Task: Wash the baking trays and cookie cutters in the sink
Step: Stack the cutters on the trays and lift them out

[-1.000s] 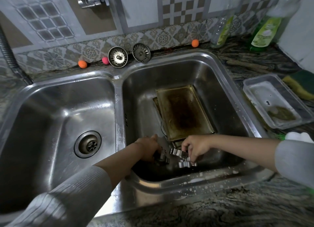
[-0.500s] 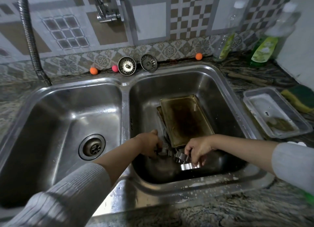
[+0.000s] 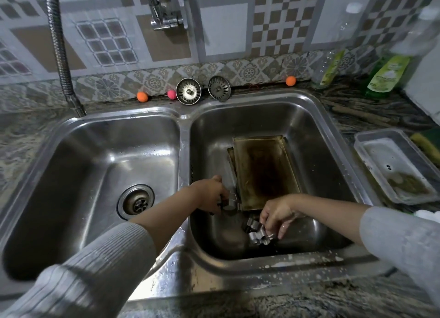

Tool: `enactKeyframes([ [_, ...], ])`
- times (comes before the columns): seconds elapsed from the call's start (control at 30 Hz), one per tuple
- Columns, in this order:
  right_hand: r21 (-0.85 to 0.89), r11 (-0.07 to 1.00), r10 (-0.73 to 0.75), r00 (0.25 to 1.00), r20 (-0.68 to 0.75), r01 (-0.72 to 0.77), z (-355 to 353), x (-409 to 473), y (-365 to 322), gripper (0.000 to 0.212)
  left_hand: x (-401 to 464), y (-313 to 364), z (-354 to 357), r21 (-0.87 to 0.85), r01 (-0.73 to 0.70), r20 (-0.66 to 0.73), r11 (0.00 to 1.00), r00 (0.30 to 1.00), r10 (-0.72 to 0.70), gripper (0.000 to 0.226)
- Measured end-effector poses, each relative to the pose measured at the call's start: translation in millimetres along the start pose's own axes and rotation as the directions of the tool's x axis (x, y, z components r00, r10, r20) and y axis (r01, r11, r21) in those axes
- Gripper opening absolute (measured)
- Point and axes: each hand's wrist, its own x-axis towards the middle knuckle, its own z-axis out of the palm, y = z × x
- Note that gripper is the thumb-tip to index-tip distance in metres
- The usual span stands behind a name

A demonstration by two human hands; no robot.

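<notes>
Both hands (image 3: 209,196) (image 3: 277,214) pinching cookie cutters (image 3: 260,234), steel sink (image 3: 333,136), tiled wall (image 3: 223,31)

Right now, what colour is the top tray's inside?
Head view: the tray is yellowish-brown, with a dark, almost black stain down its middle.

We see both hands in the right sink basin (image 3: 309,136): left hand (image 3: 210,196) holds a cutter (image 3: 229,207), right hand (image 3: 277,214) pinches another cutter (image 3: 260,234), beside stained baking trays (image 3: 264,167)

Just one head cam, looking forward and down into the double sink (image 3: 183,136) from close above. Wall tiles fill the top, beyond the fingers (image 3: 282,229).
</notes>
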Motion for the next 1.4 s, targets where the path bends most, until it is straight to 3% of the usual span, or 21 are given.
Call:
enactKeyframes([
  [0.2, -0.317, 0.938, -0.203, 0.963, -0.18, 0.138, 19.2, 6.5, 15.3, 0.016, 1.8, 2.7, 3.4, -0.025, -0.023, -0.006, 0.999, 1.0, 0.023, 0.038],
  [0.33, -0.352, 0.92, -0.261, 0.941, -0.217, 0.174, 27.9, 6.7, 23.3, 0.022, 3.7, 4.0, 4.5, -0.024, -0.031, -0.014, 0.999, 0.999, 0.031, 0.037],
  [0.57, -0.449, 0.87, -0.301, 0.941, -0.155, 0.204, 30.2, 8.5, 13.4, 0.02, 4.1, 4.5, 4.3, -0.025, -0.05, -0.029, 0.998, 0.998, 0.049, 0.038],
  [0.77, -0.485, 0.854, -0.231, 0.972, -0.032, 0.187, 23.9, 6.2, 1.5, 0.016, 1.9, 0.7, 2.6, -0.056, -0.039, -0.043, 0.998, 0.998, 0.037, 0.037],
  [0.97, -0.423, 0.885, -0.231, 0.972, -0.038, 0.194, 14.9, -1.4, -14.1, 0.018, 3.7, 0.2, 1.9, -0.067, -0.03, -0.067, 0.997, 0.997, 0.025, 0.036],
  [1.13, -0.323, 0.909, -0.328, 0.929, -0.171, 0.262, 4.0, -20.7, -7.9, 0.015, 5.4, -2.2, 4.9, -0.086, -0.004, -0.127, 0.996, 0.992, -0.007, 0.035],
  [1.27, -0.249, 0.917, -0.376, 0.881, -0.286, 0.31, -6.1, -40.9, 1.1, 0.024, 10.2, -1.6, 1.8, -0.163, 0.002, -0.228, 0.987, 0.973, -0.04, 0.03],
  [1.4, -0.189, 0.931, -0.366, 0.814, -0.451, 0.314, -25.7, -52.8, 11.2, 0.013, 22.6, 1.5, -8.8, -0.217, 0.035, -0.288, 0.975, 0.952, -0.098, 0.034],
])
